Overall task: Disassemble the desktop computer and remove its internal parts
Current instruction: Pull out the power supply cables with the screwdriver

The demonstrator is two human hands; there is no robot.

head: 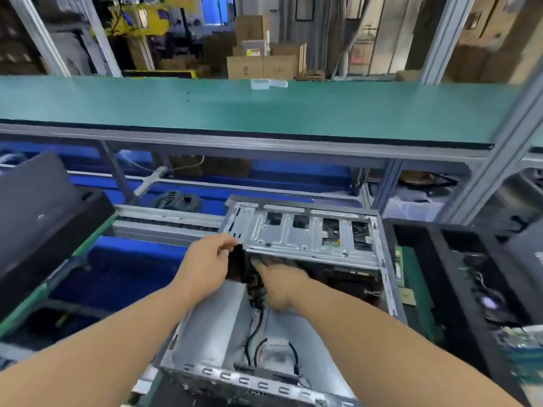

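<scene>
No writing is legible. A dark case panel (44, 212) leans at the bench's left edge. The left hand (205, 264) pinches a black part (237, 262) at the drive cage's (299, 233) left corner. The right hand (279, 284) reaches under the cage inside the open computer case (211, 324), fingers extended, grasping nothing visible. Another black chassis (458, 277) stands at the right edge.

Hands (205, 265) (both, seemingly) inside case (299, 236)

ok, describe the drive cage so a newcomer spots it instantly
Below the long green shelf, find the open computer case under both hands. The drive cage is the silver metal plate across its far end, with four dark rectangular cutouts, unlike the case's plain grey panels.
</scene>
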